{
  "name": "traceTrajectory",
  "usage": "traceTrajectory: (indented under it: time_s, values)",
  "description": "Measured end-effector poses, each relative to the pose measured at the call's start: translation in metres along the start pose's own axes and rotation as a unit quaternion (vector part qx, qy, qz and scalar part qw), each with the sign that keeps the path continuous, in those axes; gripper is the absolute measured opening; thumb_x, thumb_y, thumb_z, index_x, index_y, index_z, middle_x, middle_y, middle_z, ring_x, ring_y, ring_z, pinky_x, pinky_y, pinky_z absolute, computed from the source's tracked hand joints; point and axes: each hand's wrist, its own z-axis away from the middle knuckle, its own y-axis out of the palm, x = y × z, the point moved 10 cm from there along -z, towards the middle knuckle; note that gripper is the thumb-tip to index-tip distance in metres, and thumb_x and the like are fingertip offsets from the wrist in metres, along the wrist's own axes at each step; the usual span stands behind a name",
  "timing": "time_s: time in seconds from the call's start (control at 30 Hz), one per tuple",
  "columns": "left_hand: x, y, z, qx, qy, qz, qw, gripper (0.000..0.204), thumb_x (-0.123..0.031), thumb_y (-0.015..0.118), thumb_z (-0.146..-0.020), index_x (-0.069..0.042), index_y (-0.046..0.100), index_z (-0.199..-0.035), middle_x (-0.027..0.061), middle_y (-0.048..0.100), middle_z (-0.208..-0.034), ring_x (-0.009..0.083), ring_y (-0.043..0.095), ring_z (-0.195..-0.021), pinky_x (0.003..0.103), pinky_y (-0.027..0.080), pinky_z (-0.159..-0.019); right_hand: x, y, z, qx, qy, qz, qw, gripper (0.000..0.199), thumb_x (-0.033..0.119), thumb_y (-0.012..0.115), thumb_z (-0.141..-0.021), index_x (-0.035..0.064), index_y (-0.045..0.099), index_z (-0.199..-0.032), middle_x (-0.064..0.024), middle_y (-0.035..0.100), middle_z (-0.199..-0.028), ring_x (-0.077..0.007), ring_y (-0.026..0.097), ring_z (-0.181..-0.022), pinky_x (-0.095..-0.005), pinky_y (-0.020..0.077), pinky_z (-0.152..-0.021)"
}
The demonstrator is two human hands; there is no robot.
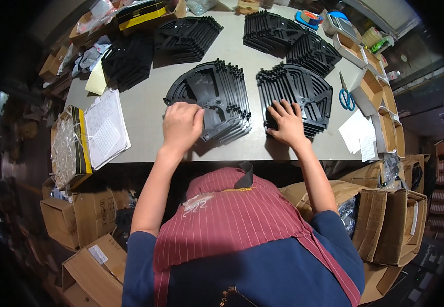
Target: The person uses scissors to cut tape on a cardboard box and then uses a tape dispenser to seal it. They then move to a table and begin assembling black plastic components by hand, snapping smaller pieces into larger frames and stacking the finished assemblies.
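Two fanned stacks of black, fan-shaped plastic parts lie before me on the table. My left hand (182, 124) is curled at the near left corner of the left stack (217, 97), knuckles up. Its fingertips are hidden, so whatever they may pinch cannot be made out. My right hand (287, 123) rests on the near left side of the right stack (309, 92), its fingers spread over the slatted edges and the thumb pointing left.
Farther back are more black stacks (188, 38) (270, 31). Blue-handled scissors (346, 99) and paper sheets (356, 132) lie right, beside open cardboard boxes (369, 91). At left are a clipboard of papers (107, 128) and a box of clear plastic bags (66, 148).
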Motion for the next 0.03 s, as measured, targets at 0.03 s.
traceTrajectory:
  time_s: [0.03]
  values:
    - [0.0078, -0.0016, 0.002, 0.009, -0.021, 0.01, 1.0, 0.01, -0.018, 0.071, -0.085, -0.008, 0.074, -0.087, 0.0097, 0.071, -0.085, 0.0286, 0.065, -0.089, 0.04, 0.049, -0.087, -0.0106, 0.0045, 0.0036, 0.029, 0.019, 0.012, 0.999, 0.076, 0.036, 0.083, -0.066, 0.0138, 0.058, -0.135, -0.0109, 0.051, -0.146, -0.031, 0.037, -0.142, -0.0552, 0.0217, -0.117]
